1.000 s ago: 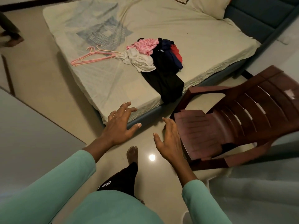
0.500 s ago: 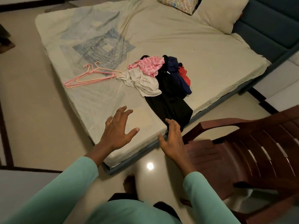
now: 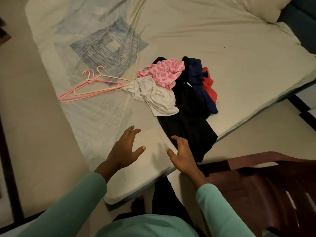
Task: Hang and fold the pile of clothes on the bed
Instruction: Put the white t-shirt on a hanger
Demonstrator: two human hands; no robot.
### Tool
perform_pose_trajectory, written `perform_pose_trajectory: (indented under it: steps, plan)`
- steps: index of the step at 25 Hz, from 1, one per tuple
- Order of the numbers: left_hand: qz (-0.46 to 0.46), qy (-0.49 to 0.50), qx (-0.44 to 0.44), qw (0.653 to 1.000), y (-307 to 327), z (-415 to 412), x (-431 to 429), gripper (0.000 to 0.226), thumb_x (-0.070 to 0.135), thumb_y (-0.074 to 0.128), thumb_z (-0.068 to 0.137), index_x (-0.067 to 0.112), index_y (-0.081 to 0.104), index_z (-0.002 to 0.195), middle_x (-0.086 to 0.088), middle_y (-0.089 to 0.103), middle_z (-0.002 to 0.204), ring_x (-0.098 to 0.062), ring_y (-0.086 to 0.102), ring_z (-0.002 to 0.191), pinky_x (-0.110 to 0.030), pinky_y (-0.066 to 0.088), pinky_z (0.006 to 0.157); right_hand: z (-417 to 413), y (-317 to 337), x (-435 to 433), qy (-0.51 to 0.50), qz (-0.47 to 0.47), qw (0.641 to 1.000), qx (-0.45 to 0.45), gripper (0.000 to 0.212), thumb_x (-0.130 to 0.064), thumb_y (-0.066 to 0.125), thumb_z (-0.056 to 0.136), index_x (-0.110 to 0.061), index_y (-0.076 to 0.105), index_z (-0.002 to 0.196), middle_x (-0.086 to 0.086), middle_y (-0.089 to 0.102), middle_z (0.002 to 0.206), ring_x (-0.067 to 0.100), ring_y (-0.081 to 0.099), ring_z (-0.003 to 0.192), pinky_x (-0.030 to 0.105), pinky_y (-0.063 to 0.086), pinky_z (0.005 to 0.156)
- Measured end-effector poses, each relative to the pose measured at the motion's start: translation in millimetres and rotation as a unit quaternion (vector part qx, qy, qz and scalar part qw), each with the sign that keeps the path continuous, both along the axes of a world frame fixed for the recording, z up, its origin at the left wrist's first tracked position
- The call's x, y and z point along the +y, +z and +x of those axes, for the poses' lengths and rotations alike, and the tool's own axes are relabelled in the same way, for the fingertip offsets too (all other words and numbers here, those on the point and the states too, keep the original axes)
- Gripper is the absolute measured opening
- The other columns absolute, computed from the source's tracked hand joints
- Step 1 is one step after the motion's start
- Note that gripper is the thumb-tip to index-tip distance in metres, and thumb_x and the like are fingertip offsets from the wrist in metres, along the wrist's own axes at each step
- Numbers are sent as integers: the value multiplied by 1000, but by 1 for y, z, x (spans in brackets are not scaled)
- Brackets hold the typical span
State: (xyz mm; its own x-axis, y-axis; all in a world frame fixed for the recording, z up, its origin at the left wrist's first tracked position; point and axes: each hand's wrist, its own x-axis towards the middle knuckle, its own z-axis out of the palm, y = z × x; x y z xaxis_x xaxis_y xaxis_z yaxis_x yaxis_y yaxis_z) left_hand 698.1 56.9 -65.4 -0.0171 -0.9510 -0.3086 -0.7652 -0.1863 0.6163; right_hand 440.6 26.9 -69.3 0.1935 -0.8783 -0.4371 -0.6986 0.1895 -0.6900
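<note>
While hangers (image 3: 90, 81) lie beside, the bed (image 3: 222, 48) holds the clothes pile (image 3: 179, 93) — untouched.

Multicoloured crumpled clothes (image 3: 162, 98) are piled on a cream-sheeted bed (image 3: 222, 48) beside pink plastic hangers (image 3: 90, 81). The left hand (image 3: 124, 149) and right hand (image 3: 183, 153) are held spread above its corner.

The bed (image 3: 222, 40) has a pale sheet with a blue square pattern (image 3: 109, 47) at 10 o'clock. A pillow (image 3: 256, 7) lies at 1 o'clock. In the middle sits the pile of clothes (image 3: 179, 86). In the pile, a pink cloth (image 3: 164, 72) is at 12 o'clock and a white cloth (image 3: 153, 96) at 8 o'clock. A dark blue cloth (image 3: 196, 71) and a red cloth (image 3: 208, 86) are at 3 o'clock. A black cloth (image 3: 188, 120) runs to 6 o'clock and hangs over the bed's edge. A few pink hangers (image 3: 92, 86) lie at 9 o'clock from the pile, touching the white cloth.
</note>
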Motion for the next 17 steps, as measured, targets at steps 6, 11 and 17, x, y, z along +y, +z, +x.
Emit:
perform_pose_trajectory:
  steps: [6,11,17]
  plan:
    - [91,-2,-12,996,-31,-13,-120,70,45,66,98,24,34,157,-1,30,166,-20,43,145,-32,38,111,2,-49,-153,-14,68,998,-9,56,-33,66,99,-23,45,151,7,38,153,26,56,128,43,48,109]
    - [146,17,13,989,-80,-42,-214,73,43,64,100,28,26,160,6,30,164,-17,63,120,-37,54,97,18,-111,-278,36,44,998,30,57,-27,64,97,-30,44,150,4,35,152,29,63,115,46,55,97]
    - [125,31,20,991,-121,-62,-265,69,40,64,99,29,29,157,7,31,162,-17,45,142,-34,44,111,20,-163,-350,158,-18,977,141,41,-36,69,96,-33,62,137,-1,34,154,26,47,132,43,49,104]
